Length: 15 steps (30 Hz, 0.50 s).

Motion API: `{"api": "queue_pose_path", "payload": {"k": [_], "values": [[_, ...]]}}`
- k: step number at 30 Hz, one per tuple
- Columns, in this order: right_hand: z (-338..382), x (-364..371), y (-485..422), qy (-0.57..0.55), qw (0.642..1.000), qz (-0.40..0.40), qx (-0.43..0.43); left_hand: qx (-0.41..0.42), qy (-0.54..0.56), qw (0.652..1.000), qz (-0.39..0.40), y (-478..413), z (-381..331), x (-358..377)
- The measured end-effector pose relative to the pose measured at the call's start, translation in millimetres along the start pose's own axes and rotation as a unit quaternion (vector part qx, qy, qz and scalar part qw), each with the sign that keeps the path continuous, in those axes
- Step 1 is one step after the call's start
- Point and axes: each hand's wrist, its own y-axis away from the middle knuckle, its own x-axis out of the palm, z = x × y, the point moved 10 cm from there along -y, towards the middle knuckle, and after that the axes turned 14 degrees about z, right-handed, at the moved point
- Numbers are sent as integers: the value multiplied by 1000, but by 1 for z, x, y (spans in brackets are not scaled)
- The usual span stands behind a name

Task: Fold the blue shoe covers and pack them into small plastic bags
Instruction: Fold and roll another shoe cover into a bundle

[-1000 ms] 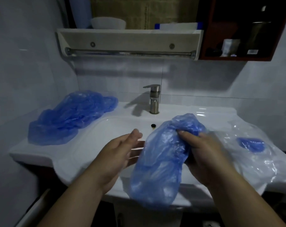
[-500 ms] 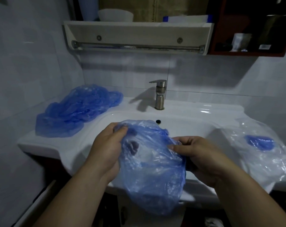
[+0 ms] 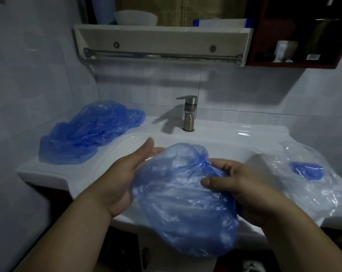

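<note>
- The white glossy sink counter carries the things on both sides of its basin.
- A translucent blue plastic shoe cover is held in the air over the counter's front edge, between the two hands, its gathered rim bunched near the right thumb.
- A loose heap of blue plastic shoe covers lies on the counter's left end.
- Crumpled clear plastic bags lie on the right end; a small folded blue cover shows inside them.
- Right hand: the grip pinches the held cover, thumb on top.
- Left hand: grip wide, fingers straight, palm against the cover's left side.
- A steel faucet stands behind the basin.
</note>
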Motion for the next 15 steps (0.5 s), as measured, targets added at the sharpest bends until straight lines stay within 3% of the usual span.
{"api": "queue_pose_path", "payload": {"k": [3,5,9,12,13,15], "values": [[-8,12,-1,17,998,42,38,-54,-55,997,-27,-2,8,3],[-11,12,0,42,996,49,64,-51,-117,988,-88,-3,7,-5],[-17,-5,7,-17,997,-8,75,63,-9,976,-210,6,-11,-28],[-19,-18,9,-74,994,-63,43,152,117,964,-184,8,-19,-33],[-20,-21,11,-93,992,-77,34,176,104,962,-178,12,-24,-35],[-21,-26,15,-121,988,-94,24,213,-41,965,-150,23,-40,-27]]}}
